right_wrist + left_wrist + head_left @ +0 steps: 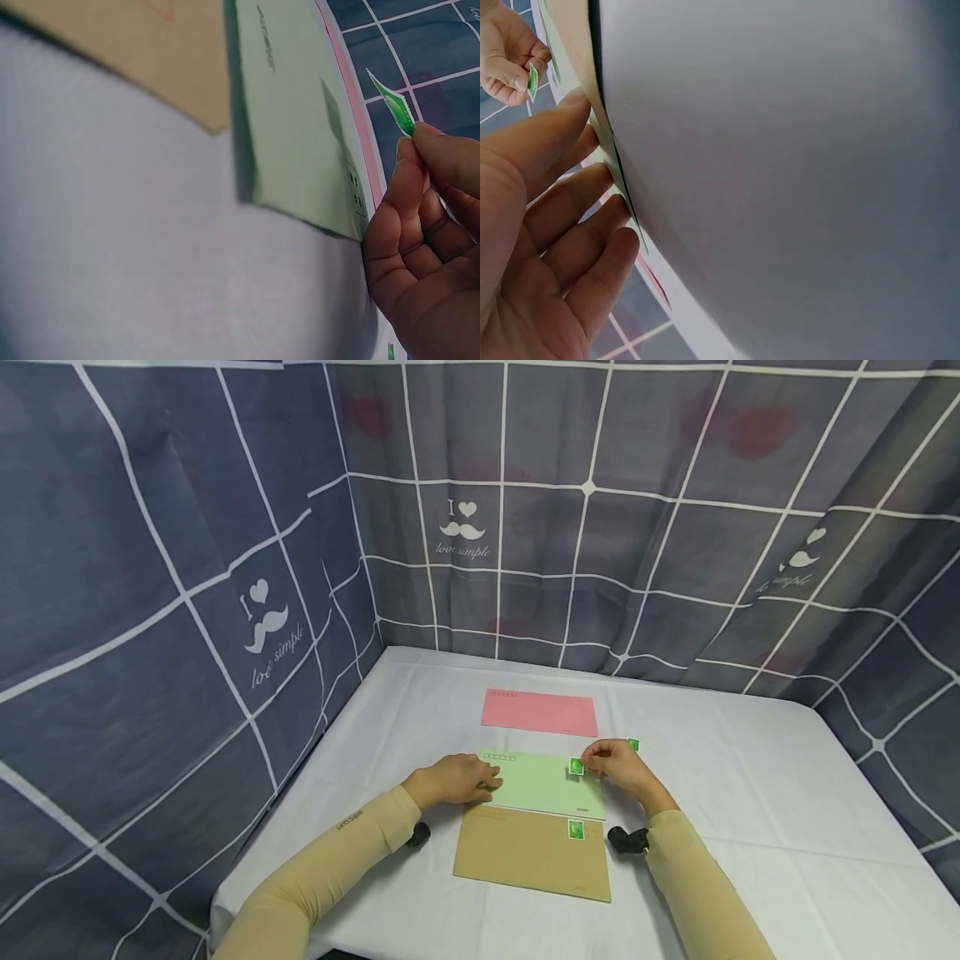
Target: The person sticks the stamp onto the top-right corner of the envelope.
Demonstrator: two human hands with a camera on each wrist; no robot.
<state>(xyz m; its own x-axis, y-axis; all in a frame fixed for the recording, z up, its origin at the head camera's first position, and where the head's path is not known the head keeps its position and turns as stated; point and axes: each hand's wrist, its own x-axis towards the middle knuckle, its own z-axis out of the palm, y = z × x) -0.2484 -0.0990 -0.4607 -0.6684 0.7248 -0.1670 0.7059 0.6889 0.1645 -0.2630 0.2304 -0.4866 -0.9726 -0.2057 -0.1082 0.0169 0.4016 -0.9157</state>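
Note:
A green postage stamp with a white perforated edge is pinched between thumb and finger of my right hand. It hovers just over the right end of the light green envelope; the right wrist view shows the stamp tilted and apart from the paper. My left hand rests on the envelope's left end, fingers spread and loosely bent in the left wrist view. Nearer me lies a brown envelope with a green stamp at its upper right. A pink envelope lies at the back.
Another green stamp lies on the white tablecloth just beyond my right hand, partly hidden by it. Dark grid-patterned curtains stand round the table's back and sides. Black wrist devices hang below both forearms.

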